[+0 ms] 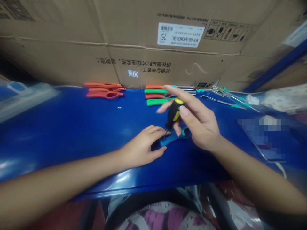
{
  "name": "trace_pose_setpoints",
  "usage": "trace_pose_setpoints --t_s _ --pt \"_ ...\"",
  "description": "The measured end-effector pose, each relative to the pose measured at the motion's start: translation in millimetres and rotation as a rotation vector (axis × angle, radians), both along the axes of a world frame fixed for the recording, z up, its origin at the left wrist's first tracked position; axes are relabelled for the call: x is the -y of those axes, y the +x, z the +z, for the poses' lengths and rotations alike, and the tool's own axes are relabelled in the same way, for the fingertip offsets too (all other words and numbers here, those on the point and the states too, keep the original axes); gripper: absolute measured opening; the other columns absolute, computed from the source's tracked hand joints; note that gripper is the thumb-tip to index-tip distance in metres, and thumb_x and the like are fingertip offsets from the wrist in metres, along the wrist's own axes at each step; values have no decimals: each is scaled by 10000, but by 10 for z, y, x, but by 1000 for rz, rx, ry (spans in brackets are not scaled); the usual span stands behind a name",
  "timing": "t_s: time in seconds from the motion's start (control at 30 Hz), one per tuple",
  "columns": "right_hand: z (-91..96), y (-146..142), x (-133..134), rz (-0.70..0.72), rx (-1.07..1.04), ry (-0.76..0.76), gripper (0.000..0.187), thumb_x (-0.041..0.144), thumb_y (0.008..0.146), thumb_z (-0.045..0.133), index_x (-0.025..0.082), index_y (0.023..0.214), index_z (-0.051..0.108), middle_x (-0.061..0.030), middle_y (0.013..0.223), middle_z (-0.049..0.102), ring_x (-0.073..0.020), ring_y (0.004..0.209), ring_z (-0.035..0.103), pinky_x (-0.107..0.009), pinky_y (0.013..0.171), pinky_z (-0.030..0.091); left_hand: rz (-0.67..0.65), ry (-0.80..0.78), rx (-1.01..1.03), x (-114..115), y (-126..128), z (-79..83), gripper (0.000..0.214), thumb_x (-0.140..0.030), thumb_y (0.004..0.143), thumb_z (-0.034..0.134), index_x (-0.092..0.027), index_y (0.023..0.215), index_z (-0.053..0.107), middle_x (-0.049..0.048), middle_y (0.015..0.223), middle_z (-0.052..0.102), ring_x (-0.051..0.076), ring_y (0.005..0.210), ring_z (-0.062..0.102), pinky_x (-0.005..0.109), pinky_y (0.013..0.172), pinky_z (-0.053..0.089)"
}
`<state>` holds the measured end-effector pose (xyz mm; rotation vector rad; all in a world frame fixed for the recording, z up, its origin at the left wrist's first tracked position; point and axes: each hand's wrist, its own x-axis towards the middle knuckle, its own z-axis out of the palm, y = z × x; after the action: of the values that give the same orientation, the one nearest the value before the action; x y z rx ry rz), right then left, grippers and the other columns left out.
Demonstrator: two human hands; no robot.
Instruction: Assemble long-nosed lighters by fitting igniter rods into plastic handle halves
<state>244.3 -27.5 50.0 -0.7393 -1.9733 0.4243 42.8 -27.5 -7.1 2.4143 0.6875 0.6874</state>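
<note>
My right hand [200, 119] grips a black and yellow screwdriver [173, 115] by its handle, and the shaft points down. The screwdriver's tip meets the end of a blue long-lighter handle [171, 138] that lies on the blue tabletop [103, 127]. From the left, my left hand [144, 145] pinches that end of the handle between thumb and fingers. A turquoise piece shows at the handle's other end, partly below my right hand. Whatever the tip is seated in is too small to make out.
Orange-red lighter handles [105, 91] lie at the back left. Green, orange and red lighters with metal rods [155, 95] lie behind my right hand. Loose metal rods [225, 95] are at the back right. A phone [261, 140] with a cable sits right. A cardboard box [134, 32] walls the back.
</note>
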Motion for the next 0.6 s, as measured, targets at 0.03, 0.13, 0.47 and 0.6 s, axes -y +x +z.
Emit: trace_pose_setpoints --t_s 0.03,0.13,0.47,0.6 --pt "-8 -14 -4 30 -24 -37 398 273 1062 392 247 1445 498 -53 1164 712 -125 772 695 -251 611 590 -1 -1 -4 0 0 0 357 -231 926 633 -162 1275 601 96 1200 656 231 1122 593 404 1020 497" --pt "-23 -24 -38 -48 -92 161 270 287 935 674 247 1202 669 -30 1083 739 -146 795 702 -249 615 584 0 -2 -4 1 -3 -20 376 -245 933 628 -175 1300 582 94 1250 642 239 1173 576 423 1063 473" --pt "-18 18 14 176 12 -24 376 244 1040 442 237 1412 495 -70 1221 685 -140 872 717 -253 650 605 -7 7 -12 -1 2 -9 322 -258 930 622 -177 1241 606 95 1203 651 254 1141 582 429 1033 485" --pt "25 -2 46 -18 104 373 352 242 900 717 229 1238 622 -52 1087 742 -168 858 717 -270 718 606 -15 25 -1 -2 -1 -23 261 -265 933 626 -169 1176 615 89 1152 656 240 1078 594 415 995 503"
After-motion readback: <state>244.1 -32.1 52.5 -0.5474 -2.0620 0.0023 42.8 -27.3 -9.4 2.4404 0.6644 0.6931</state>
